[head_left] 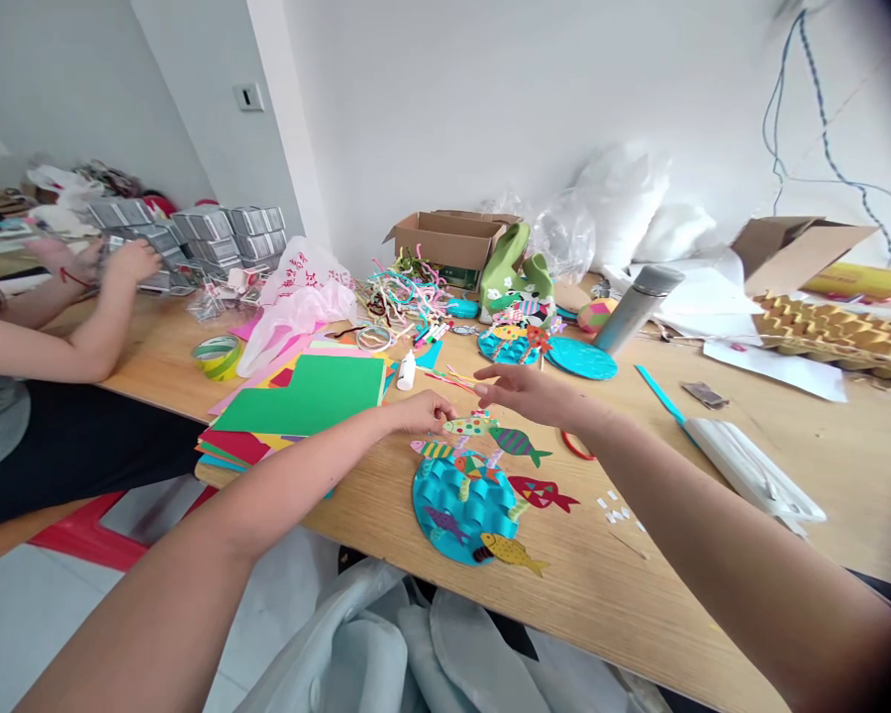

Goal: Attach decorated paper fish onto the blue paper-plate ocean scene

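Pale clothing [386,634] over my lap, nearest. Blue disc [484,510] lies on table [594,584] just beyond, near edge; yellow fish [511,553] at its front rim. My left hand [425,410] at head of spotted fish [471,425], above disc's far side: fingers bunched, cannot tell whether pinching. My right hand [524,392] loosely spread, just beyond striped fish [518,445]. White bottle [407,371] upright beyond left hand.

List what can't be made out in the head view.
All in the head view:
Left hand: whether its fingers pinch or only touch the spotted paper fish; too small.
Red loop: its remainder, behind the right forearm.
Central cardboard box: its bottom, behind its front wall.
Plastic bag: its red print, too small and creased.
Co-worker: mostly cut off by the left edge.
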The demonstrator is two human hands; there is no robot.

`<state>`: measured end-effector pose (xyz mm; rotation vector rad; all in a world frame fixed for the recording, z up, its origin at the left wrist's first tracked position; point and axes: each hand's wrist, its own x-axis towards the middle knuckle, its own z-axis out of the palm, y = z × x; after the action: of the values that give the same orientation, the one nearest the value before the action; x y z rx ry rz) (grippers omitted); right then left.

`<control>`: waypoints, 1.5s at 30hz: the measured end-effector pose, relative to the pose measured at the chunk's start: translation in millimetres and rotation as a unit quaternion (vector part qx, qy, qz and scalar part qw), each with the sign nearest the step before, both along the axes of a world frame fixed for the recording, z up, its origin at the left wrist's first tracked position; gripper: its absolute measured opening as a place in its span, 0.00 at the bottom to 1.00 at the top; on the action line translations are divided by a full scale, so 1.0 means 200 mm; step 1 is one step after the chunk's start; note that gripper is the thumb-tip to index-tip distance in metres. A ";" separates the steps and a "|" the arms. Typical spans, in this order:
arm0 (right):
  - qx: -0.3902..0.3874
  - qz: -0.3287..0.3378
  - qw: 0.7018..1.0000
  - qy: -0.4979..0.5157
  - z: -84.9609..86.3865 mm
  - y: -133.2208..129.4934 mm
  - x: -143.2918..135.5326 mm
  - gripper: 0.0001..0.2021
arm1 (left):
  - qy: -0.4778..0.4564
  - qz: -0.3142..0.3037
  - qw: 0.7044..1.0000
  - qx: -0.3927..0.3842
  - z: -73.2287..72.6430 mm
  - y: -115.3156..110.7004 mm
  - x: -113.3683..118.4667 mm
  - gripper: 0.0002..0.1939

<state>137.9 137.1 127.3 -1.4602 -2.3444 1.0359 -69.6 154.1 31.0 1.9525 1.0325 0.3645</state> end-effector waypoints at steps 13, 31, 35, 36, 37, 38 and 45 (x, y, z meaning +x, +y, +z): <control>-0.020 0.002 0.996 0.089 -0.22 -0.11 0.27 0.26 | -0.077 0.024 0.997 0.010 0.26 -0.05 0.05 0.19; -0.039 0.055 0.995 0.078 -0.25 -0.16 0.26 0.22 | -0.035 0.004 0.999 0.014 0.25 -0.06 0.13 0.15; -0.029 0.051 0.995 0.074 -0.25 -0.17 0.26 0.22 | -0.022 0.014 0.999 0.026 0.28 -0.08 0.14 0.16; -0.027 0.054 0.995 0.077 -0.25 -0.17 0.26 0.22 | -0.023 0.013 0.999 0.033 0.28 -0.08 0.14 0.16; -0.026 0.057 0.995 0.079 -0.24 -0.17 0.26 0.23 | -0.023 0.009 0.999 0.041 0.29 -0.08 0.14 0.16; -0.028 0.060 0.995 0.081 -0.24 -0.17 0.26 0.23 | -0.019 0.000 0.998 0.057 0.30 -0.08 0.15 0.16; -0.073 -0.031 0.981 0.175 -0.27 -0.14 0.35 0.32 | 0.058 -0.082 0.969 0.226 0.34 -0.08 0.25 0.12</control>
<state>208.5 108.8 73.0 -1.2632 -2.0020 1.3471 -19.8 138.5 98.6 2.4767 0.9066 0.4240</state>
